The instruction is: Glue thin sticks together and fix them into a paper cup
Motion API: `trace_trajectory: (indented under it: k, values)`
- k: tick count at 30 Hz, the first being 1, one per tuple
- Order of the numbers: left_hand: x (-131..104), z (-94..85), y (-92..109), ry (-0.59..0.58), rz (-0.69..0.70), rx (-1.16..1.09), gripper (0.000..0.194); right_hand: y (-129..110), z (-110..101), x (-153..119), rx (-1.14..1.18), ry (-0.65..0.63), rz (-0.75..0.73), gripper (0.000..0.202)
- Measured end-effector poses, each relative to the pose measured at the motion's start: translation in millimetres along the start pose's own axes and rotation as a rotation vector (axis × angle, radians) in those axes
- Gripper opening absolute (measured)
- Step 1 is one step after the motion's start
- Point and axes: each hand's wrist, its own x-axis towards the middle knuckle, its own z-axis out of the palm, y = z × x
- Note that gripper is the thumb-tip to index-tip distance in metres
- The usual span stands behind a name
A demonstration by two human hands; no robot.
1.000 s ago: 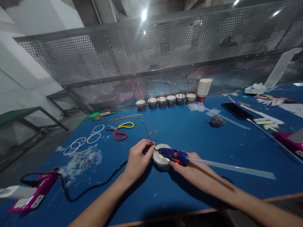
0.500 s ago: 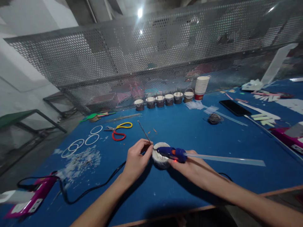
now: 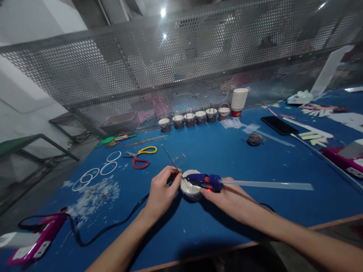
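Observation:
In my right hand (image 3: 227,196) is a blue hot glue gun (image 3: 202,180), a long clear glue stick (image 3: 266,184) poking out of its back and a small red light glowing on it. Its nozzle lies over the left rim of a small cup (image 3: 191,194), white inside and dark outside. My left hand (image 3: 164,187) is closed at that rim, its thumb and fingers pinching a thin dark twisted strip (image 3: 169,155) that slants up and leftward. The strip's lower end is hidden by the fingers and the nozzle.
Scissors (image 3: 141,155) and white rings (image 3: 109,168) lie left on the blue table. Several similar cups (image 3: 189,120) line the back beside stacked paper cups (image 3: 239,102). A yarn ball (image 3: 255,139) and phone (image 3: 279,125) are right. A black cord (image 3: 113,226) runs to a power strip (image 3: 42,238).
The whole view has shifted slightly. Both hands, the glue gun, the strip and the cup keep almost the same positions relative to each other.

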Motion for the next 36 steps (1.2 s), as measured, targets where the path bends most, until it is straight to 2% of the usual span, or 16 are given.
trace_trajectory:
  k: [7, 13, 21, 27, 36]
  values:
    - [1, -3.2, 0, -0.002, -0.029, -0.024, 0.011, 7, 3, 2, 0.03, 0.025, -0.026, 0.022]
    - [1, -5.7, 5, 0.006, -0.037, -0.02, 0.01, 4, -2, 1, 0.055, -0.008, -0.007, 0.023]
    - [2, -8.1, 4, -0.039, -0.114, -0.065, 0.013, 2, -8, 1, 0.161, -0.085, 0.157, 0.021]
    - [3, -9.7, 4, -0.064, -0.117, -0.074, 0.015, -2, -9, 7, 0.196, -0.066, 0.119, 0.019]
    - [5, -10.3, 2, -0.047, -0.209, -0.171, 0.015, 7, -7, 9, 0.345, -0.145, 0.246, 0.023]
